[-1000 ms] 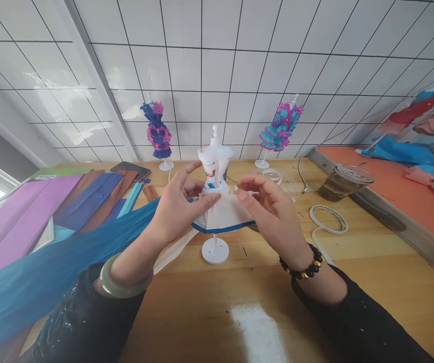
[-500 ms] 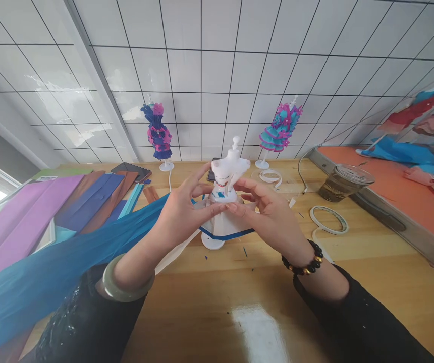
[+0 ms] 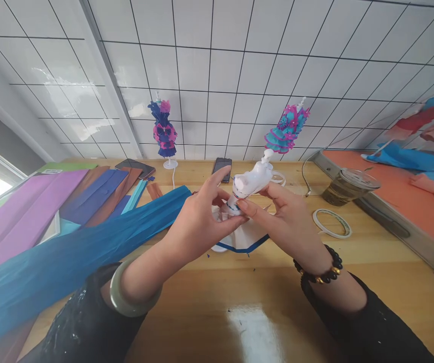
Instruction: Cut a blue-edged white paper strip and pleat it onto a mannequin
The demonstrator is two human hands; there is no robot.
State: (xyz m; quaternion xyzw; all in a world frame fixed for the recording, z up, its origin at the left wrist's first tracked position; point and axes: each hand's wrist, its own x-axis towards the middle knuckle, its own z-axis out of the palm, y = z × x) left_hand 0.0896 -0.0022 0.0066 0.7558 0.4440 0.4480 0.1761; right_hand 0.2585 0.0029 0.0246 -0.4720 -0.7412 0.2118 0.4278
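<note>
Between my hands a small white mannequin (image 3: 255, 178) leans to the right. A whitish skirt (image 3: 244, 237) with a dark blue hem hangs from its waist. My left hand (image 3: 198, 212) grips the waist from the left, its thumb along the front and forefinger raised behind. At the right side of the waist, my right hand (image 3: 287, 214) pinches the skirt top with thumb and fingers. Part of a round white base (image 3: 219, 248) peeks out below the hem. Most of the fingertips behind the waist are hidden.
Long blue crepe paper (image 3: 99, 247) stretches across the left, beside purple sheets (image 3: 46, 201). Two dressed mannequins, one navy-pink (image 3: 164, 128) and one turquoise-pink (image 3: 287, 126), stand behind. A phone (image 3: 221, 169), tape roll (image 3: 332, 223) and lidded cup (image 3: 347, 186) lie around. Scraps dot the table.
The mannequin has tipped from upright to a rightward lean. Both hands have shifted slightly right and down with it in the picture, and the phone behind is more exposed.
</note>
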